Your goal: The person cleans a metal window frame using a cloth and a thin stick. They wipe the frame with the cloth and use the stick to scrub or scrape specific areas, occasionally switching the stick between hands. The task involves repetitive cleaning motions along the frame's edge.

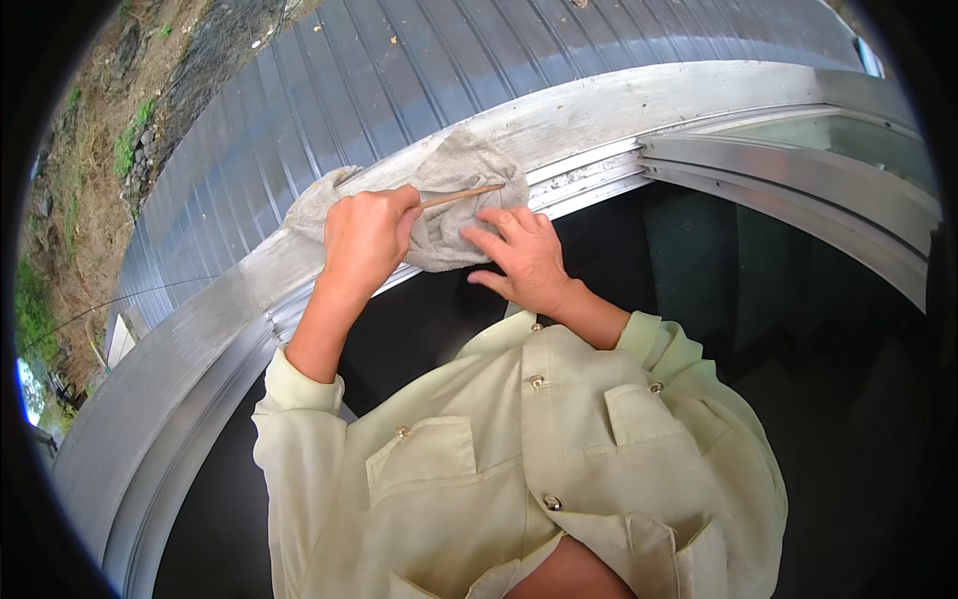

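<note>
A thin wooden stick (462, 196), like a chopstick, slants across a crumpled grey cloth (471, 161). My left hand (367, 236) is shut around one end of it, with the other end lying over the cloth. The cloth is bunched on the window sill and over the metal sliding track (584, 176). At the cloth's near right edge is my right hand (524, 254), fingers and thumb apart, nothing gripped. Its fingertips are at the cloth; whether they press on it I cannot tell. Dark specks of dirt show in the track to the right.
A sliding window sash (786, 180) with glass stands at the right. The pale sill (658, 97) curves across the view. Beyond it lies a ribbed metal roof (389, 75), with a dirt slope (97, 150) at the left. A thin wire (120, 298) crosses the lower left.
</note>
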`<state>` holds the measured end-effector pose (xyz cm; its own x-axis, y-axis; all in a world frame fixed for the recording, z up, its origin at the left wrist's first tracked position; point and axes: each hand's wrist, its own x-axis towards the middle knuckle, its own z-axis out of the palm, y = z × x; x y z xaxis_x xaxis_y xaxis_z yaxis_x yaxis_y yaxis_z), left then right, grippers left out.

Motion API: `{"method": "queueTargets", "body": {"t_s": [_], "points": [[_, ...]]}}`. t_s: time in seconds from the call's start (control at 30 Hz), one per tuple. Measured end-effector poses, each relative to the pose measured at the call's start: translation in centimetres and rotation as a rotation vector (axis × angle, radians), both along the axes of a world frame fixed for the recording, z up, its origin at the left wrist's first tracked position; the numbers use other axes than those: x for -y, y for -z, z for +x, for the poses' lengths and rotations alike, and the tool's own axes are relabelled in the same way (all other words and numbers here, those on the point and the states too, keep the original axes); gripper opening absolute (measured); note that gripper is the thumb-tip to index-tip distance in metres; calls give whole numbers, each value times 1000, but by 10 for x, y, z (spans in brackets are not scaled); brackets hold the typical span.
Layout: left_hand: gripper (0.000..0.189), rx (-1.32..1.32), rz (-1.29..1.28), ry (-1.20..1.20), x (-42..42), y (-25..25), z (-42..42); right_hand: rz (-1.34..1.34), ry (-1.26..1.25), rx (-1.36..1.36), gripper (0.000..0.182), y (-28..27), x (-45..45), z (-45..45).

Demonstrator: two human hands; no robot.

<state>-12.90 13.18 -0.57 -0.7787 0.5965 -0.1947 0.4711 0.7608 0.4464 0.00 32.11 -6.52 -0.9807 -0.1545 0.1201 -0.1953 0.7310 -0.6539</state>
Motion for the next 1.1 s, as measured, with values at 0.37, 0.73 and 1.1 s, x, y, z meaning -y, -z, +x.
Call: {"method": "queueTargets", "body": {"t_s": [0.37, 0.73, 1.1], "points": [[5, -5, 187, 16, -66, 57, 13, 10, 251, -200, 24, 12, -50, 2], [12, 251, 474, -224, -135, 97, 23, 110, 378, -382, 28, -5, -93, -31], [12, -7, 951, -710, 105, -20, 35, -661, -144, -601, 29, -93, 98, -77]]}}
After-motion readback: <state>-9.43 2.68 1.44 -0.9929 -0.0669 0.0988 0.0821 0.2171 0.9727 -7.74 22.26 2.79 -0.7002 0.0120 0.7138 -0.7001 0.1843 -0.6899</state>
